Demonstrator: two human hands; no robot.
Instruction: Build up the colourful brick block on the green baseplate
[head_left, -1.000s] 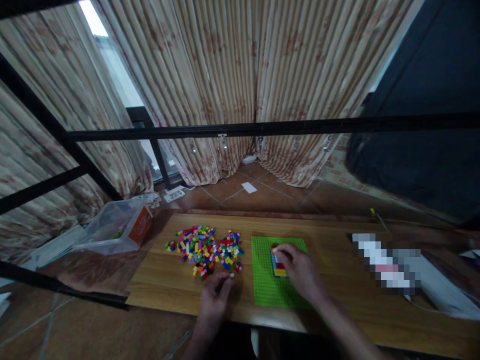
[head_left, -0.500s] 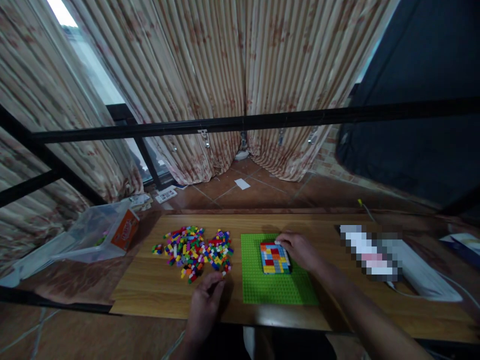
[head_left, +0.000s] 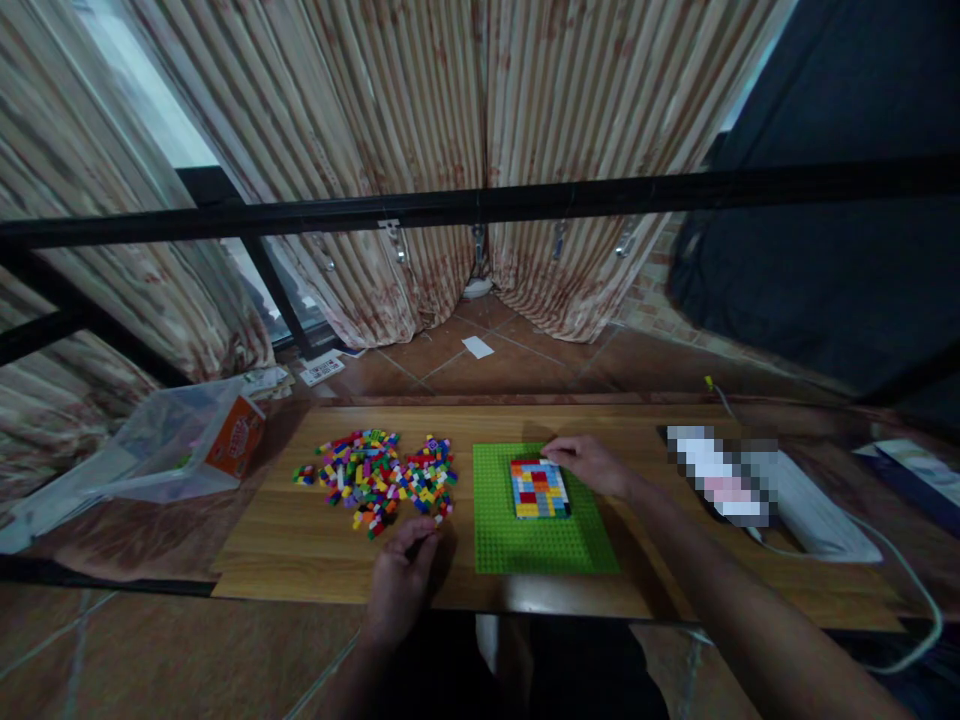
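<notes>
A flat block of toy bricks point(head_left: 538, 490), patterned in red, yellow, blue, orange and grey, sits on the green studded baseplate point(head_left: 495, 545). My right hand point(head_left: 589, 463) reaches over its far right corner, fingertips pinched on a small white brick at the edge of the block. To the left, my left hand point(head_left: 403, 572) hovers at the near side of a loose pile of coloured bricks point(head_left: 367, 475). Its thumb and fingertips are closed together; what they hold, if anything, is too small to make out.
A clear plastic box point(head_left: 169, 440) with an orange label stands left of the wooden table point(head_left: 300, 565). At the right lie a blurred-out object point(head_left: 720, 478), a white power strip-like item point(head_left: 829, 510) and a cable point(head_left: 930, 610). A black rail point(head_left: 435, 208) crosses beyond the table.
The view has tilted slightly, so the table appears higher. My right fingers remain at the block's far right corner, and my left hand stays pinched by the pile.
</notes>
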